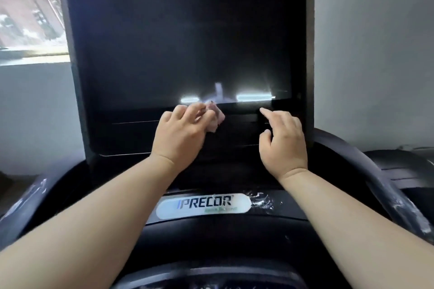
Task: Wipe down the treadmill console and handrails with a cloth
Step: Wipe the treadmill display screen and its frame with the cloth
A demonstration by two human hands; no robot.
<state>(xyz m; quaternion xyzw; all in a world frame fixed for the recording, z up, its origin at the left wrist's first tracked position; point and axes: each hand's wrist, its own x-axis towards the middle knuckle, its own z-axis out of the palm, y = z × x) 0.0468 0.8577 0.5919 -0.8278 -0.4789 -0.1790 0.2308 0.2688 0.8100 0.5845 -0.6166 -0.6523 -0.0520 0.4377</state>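
The view is filled by the treadmill console [131,134], which stands upright in the middle. Most of its face is taken up by a dark screen [183,37], switched off, on which two bright strips of light are reflected near the lower edge. A pale wall [375,42] is seen to the right of the console, and a window [28,7] to the far left, through which brick buildings can be made out.

Two dark handrails are curved toward the near side: the left handrail [25,202] and the right handrail [375,171], both wrapped in clear film. Part of another dark machine [404,166] is seen beyond the right rail.

Both bare forearms are stretched toward the console. The left grip [180,134] is clenched round a cloth [217,117], which is held against the console just below the screen's lower edge, slightly left of the middle. The right grip [284,143] is released and holds nothing; its index finger [264,111] is stretched toward the dark strip under the screen, to the right of the cloth. Whether the strip is touched cannot be told.

A white oval label [202,205] marked PRECOR is fixed below the hands, with crumpled film [260,202] just beside it on the right.
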